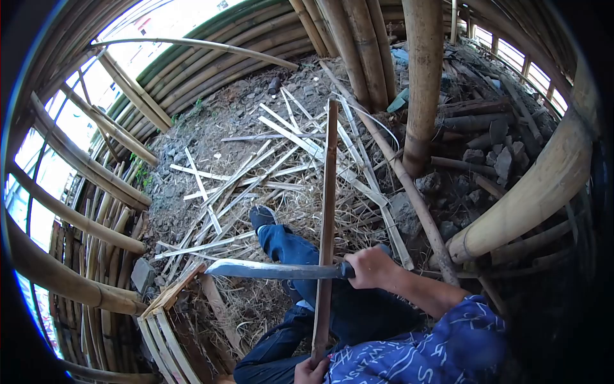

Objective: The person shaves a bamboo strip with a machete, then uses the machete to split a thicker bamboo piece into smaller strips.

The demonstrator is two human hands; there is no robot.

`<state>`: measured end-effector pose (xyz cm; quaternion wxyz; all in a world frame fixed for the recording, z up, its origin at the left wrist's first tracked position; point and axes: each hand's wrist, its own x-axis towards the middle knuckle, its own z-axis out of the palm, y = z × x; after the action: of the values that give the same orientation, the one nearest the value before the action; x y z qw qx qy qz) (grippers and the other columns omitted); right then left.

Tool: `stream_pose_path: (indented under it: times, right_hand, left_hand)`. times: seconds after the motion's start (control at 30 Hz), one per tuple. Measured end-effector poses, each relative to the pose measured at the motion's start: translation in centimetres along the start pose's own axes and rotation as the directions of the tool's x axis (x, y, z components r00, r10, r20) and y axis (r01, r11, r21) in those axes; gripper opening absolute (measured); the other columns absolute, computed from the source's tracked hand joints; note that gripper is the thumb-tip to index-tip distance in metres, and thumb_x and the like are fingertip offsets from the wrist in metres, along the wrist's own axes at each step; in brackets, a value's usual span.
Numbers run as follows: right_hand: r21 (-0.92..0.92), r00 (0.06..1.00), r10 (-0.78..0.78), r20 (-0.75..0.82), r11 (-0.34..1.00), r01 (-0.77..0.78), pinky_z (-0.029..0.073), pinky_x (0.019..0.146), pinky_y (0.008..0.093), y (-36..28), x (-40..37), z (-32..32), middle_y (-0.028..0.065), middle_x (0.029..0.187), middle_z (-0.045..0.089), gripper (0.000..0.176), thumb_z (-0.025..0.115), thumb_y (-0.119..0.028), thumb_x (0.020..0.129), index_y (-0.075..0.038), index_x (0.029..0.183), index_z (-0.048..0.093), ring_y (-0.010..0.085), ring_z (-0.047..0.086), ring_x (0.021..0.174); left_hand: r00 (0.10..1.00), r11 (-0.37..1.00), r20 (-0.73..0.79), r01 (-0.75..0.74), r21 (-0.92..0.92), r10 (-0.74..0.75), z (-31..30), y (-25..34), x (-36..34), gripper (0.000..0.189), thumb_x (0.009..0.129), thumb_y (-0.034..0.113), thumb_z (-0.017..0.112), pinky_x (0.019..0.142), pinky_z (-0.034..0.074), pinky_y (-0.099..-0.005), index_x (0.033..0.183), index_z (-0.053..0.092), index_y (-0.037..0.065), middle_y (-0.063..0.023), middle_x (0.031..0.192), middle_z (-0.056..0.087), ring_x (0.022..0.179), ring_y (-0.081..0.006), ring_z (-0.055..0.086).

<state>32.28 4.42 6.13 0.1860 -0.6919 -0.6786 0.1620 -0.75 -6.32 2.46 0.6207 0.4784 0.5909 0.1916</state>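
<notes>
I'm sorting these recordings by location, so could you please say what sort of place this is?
It looks like a bamboo workplace, perhaps an open shed or yard: thick bamboo poles stand around, thin strips lie scattered on the dirt ground, and the right hand holds a long knife.

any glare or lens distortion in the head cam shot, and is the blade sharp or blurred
Head view: fisheye bending curves the bamboo wall, with black corners; head view: daylight at upper left is washed out to white; head view: the blade has a fairly crisp outline and a bright sheen towards its tip; head view: a soft, blurry patch shows on the patterned shirt.
</notes>
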Motion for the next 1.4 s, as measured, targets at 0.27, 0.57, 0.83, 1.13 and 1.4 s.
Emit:
stream_pose_path:
  times: [0.27, 0.57, 0.83, 1.13, 1.4]
  right_hand:
    - [-0.085, 1.0, 0.009, 0.027, 0.996, -0.007, 0.055, 0.065, 0.0448, 0.6, 1.4, 0.4, 0.0152, 0.07, 0.067, 0.02, 0.068, -0.022, 0.066, -0.007, 0.078, 0.064, 0.0338, 0.068, 0.068]
    - [-0.135, 0.988, 0.014, -0.155, 0.99, -0.035, 0.053, 0.063, 0.0436, 2.8, 3.3, 1.1, 0.0128, 0.065, 0.064, 0.019, 0.069, -0.024, 0.063, -0.009, 0.069, 0.06, 0.0335, 0.067, 0.065]
    - [-0.174, 0.997, 0.015, -0.077, 0.984, -0.028, 0.055, 0.067, 0.0431, 2.6, 4.7, -0.6, 0.0152, 0.07, 0.066, 0.024, 0.07, -0.03, 0.069, -0.008, 0.073, 0.061, 0.0332, 0.068, 0.069]
    - [-0.195, 0.987, -0.011, -0.161, 0.981, -0.02, 0.053, 0.065, 0.0431, 3.4, 4.8, 0.5, 0.0144, 0.069, 0.065, 0.024, 0.07, -0.031, 0.069, -0.008, 0.072, 0.06, 0.0326, 0.068, 0.068]
    - [-0.152, 0.987, -0.118, -0.108, 0.983, 0.101, 0.053, 0.061, 0.0416, 1.2, 3.8, -0.1, 0.014, 0.065, 0.064, 0.019, 0.067, -0.026, 0.07, -0.008, 0.072, 0.06, 0.0322, 0.067, 0.066]
  left_hand:
    - [0.998, 0.99, 0.045, 0.043, 0.132, -0.049, 0.1, -4.3, 0.5, 0.018, 0.096, 0.018, 0.061, 0.046, 0.035, -0.0248, 0.101, 0.065, 0.001, 0.0039, 0.066, 0.055, 0.053, -0.0054, 0.043]
    - [0.978, 0.976, 0.111, 0.16, 0.144, -0.177, 0.3, 3.7, -1.3, 0.03, 0.097, 0.024, 0.06, 0.068, 0.045, -0.0272, 0.113, 0.064, -0.001, -0.002, 0.083, 0.064, 0.075, -0.0095, 0.053]
    - [0.985, 0.977, 0.108, 0.114, 0.181, -0.135, 0.2, 3.3, -1.2, 0.03, 0.096, 0.024, 0.06, 0.073, 0.046, -0.0287, 0.115, 0.064, 0.001, -0.004, 0.084, 0.065, 0.079, -0.0098, 0.054]
    - [0.996, 0.987, 0.039, 0.075, 0.141, -0.081, 0.5, 4.0, -0.8, 0.021, 0.09, 0.011, 0.066, 0.066, 0.048, -0.0252, 0.105, 0.068, -0.003, -0.0066, 0.074, 0.068, 0.073, -0.0038, 0.054]
    - [0.999, 0.985, 0.041, 0.028, 0.169, -0.036, 0.5, 4.3, -0.4, 0.02, 0.09, 0.01, 0.065, 0.066, 0.049, -0.0265, 0.105, 0.067, -0.003, -0.0096, 0.075, 0.07, 0.074, -0.0041, 0.058]
